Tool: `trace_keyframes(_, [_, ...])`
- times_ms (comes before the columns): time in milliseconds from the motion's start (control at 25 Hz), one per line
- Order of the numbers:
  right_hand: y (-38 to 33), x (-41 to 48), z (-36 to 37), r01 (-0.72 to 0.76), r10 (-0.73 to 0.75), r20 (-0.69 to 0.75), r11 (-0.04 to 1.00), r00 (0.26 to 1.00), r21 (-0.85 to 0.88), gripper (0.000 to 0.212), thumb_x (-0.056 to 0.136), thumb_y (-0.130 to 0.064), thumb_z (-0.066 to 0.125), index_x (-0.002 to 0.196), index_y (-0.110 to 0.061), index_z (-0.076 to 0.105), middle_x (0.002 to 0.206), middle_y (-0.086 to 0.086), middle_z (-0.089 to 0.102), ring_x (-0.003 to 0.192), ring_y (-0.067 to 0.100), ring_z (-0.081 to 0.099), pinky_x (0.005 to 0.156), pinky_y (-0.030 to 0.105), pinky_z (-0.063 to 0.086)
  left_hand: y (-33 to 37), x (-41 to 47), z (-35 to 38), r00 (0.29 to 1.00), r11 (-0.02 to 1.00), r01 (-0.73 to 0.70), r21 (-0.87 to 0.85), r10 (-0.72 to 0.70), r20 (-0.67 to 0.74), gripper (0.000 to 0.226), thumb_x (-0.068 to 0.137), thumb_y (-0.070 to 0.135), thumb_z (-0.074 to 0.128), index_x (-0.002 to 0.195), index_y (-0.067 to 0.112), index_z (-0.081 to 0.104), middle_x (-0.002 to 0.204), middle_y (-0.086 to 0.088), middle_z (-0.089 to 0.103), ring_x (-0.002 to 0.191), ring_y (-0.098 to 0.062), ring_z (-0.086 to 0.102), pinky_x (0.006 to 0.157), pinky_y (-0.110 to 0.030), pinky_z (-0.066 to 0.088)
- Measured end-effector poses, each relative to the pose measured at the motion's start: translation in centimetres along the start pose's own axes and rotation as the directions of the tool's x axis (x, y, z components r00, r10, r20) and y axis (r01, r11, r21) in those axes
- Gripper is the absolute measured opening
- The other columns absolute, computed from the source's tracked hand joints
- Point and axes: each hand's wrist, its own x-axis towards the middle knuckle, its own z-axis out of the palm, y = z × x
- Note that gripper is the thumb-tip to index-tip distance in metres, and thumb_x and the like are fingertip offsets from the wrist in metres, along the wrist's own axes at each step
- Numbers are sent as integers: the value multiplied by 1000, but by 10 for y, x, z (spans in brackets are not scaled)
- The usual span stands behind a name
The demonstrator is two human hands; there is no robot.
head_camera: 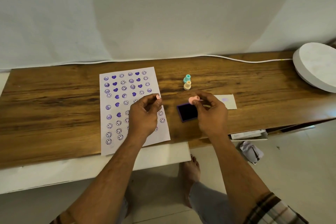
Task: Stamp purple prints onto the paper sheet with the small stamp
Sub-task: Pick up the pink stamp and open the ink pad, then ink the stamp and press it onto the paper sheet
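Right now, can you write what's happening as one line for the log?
left hand: holds pink cap over sheet | right hand: holds pink stamp above ink pad | two spare stamps idle

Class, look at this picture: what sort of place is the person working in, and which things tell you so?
Probably a home craft corner: a wooden table against a draped white cloth, a paper sheet of purple prints, and a bare foot on tiled floor.
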Motion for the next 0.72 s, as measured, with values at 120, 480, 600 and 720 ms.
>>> trace_keyframes(120, [14,5,-10,116,-109,39,945,993,-306,21,96,-40,76,116,-37,74,103,-15,63,92,3,60,72,15,45,-1,3,-8,999,995,-13,102,18,-43,24,95,34,73,118,27,76,106,7,80,97,-11,76,94,-37,60])
trace_keyframes(480, [21,-5,3,322,-331,82,779,940,-539,15,100,-31,71,112,-24,74,105,2,74,106,25,60,79,42,55,2,6,-15,998,994,-25,103,31,-62,25,96,28,73,120,23,76,111,3,79,105,-13,74,101,-44,58])
trace_keyframes(600, [20,-7,7,324,-350,82,723,933,-610,16,99,-28,71,113,-20,73,104,6,76,106,28,58,77,44,54,2,8,-19,997,995,-14,99,21,-68,26,96,30,73,121,24,76,113,1,79,107,-14,74,102,-47,58])
trace_keyframes(720, [16,-6,5,315,-324,110,696,940,-646,17,98,-29,70,112,-19,72,104,6,76,106,28,57,78,45,53,5,5,-21,997,993,-10,121,19,-75,26,96,32,72,121,25,75,116,1,79,107,-14,73,100,-48,58])
